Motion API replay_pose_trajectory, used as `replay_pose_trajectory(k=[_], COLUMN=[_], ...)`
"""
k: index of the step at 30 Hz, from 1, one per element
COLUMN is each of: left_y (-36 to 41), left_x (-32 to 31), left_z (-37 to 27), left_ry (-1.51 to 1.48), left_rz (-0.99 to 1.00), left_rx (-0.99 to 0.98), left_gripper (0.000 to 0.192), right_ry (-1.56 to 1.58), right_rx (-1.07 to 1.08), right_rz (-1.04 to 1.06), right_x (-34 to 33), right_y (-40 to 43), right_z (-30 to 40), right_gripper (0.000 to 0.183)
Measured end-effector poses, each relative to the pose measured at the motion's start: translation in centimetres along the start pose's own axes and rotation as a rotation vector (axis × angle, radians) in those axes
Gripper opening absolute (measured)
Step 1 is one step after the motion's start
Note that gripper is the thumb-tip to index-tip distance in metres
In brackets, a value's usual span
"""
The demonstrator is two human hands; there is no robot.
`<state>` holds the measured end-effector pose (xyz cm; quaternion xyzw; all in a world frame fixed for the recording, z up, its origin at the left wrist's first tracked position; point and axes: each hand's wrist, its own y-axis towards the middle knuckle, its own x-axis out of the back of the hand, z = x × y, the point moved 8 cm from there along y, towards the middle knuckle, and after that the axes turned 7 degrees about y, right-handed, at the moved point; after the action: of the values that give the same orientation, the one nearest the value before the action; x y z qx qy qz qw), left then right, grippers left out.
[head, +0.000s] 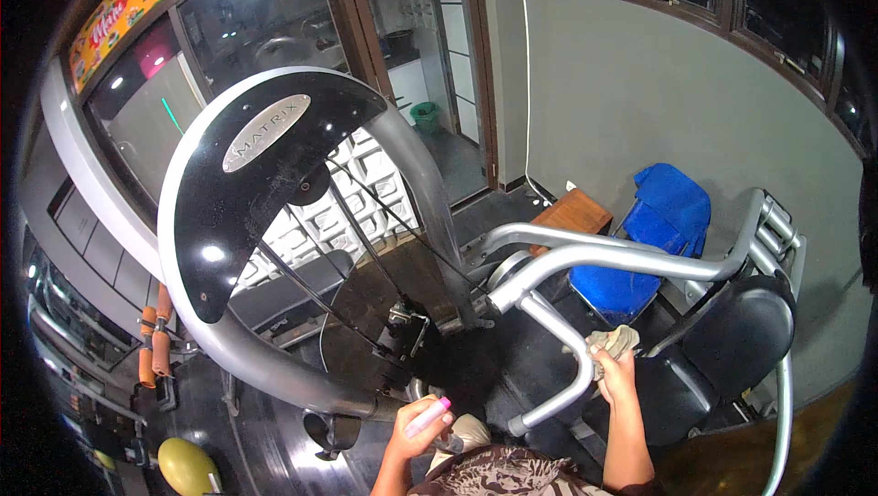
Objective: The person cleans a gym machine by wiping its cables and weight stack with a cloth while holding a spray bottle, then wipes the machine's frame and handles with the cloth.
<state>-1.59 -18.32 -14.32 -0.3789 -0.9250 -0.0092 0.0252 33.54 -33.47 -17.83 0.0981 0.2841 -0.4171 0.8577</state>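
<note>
In the head view, my left hand (420, 426) is closed around a small pale pink bottle (426, 418) with a bright pink cap, low in front of my body. My right hand (614, 374) grips a crumpled beige cloth (616, 341) against the bent silver tube (582, 359) of a weight machine. The machine's black and silver upper cover (206, 222) bears the Matrix name. Its black padded seat (651, 396) and round-topped backrest (741, 338) lie to the right of my right hand.
Beyond the silver arms stand a blue chair (614, 290) with blue fabric on its back and a brown wooden box (573, 218). The machine's thick frame tube (288, 376) curves at left. A yellow-green ball (186, 466) rests on the floor at lower left.
</note>
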Motion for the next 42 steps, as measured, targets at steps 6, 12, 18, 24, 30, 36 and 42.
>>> replay_pose_trajectory(k=[6,12,18,24,30,36,42], left_y=[0.6,0.9,1.3,1.8,0.2,-1.5,-1.6], left_x=[-0.3,-0.1,-0.4,-1.4,-0.9,1.5,2.3], left_z=[0.5,1.0,2.1,1.6,1.4,2.8,3.0], left_ry=[-0.012,-0.012,-0.039,-0.031,-0.048,-0.066,-0.027], left_rz=[0.025,0.037,0.044,0.098,0.087,-0.012,-0.012], left_rx=[-0.015,0.007,0.028,0.014,-0.004,0.027,0.013], left_gripper=[0.011,0.011,0.013,0.011,0.011,0.01,0.011], right_ry=[-0.931,-1.398,-1.789,-1.813,-1.649,-1.745,-1.607], right_rx=[0.34,0.376,0.713,0.689,0.444,0.66,1.019], right_rz=[0.259,0.58,0.708,0.608,0.601,0.85,0.846], right_x=[-7.4,-14.1,-17.9,-18.5,-15.3,-15.6,-19.7], right_y=[0.0,2.5,5.2,4.9,1.6,-0.3,3.0], right_z=[4.0,0.3,-6.0,-5.2,-1.0,-0.4,-4.0], right_gripper=[0.06,0.05,0.015,0.02,0.022,0.015,0.017])
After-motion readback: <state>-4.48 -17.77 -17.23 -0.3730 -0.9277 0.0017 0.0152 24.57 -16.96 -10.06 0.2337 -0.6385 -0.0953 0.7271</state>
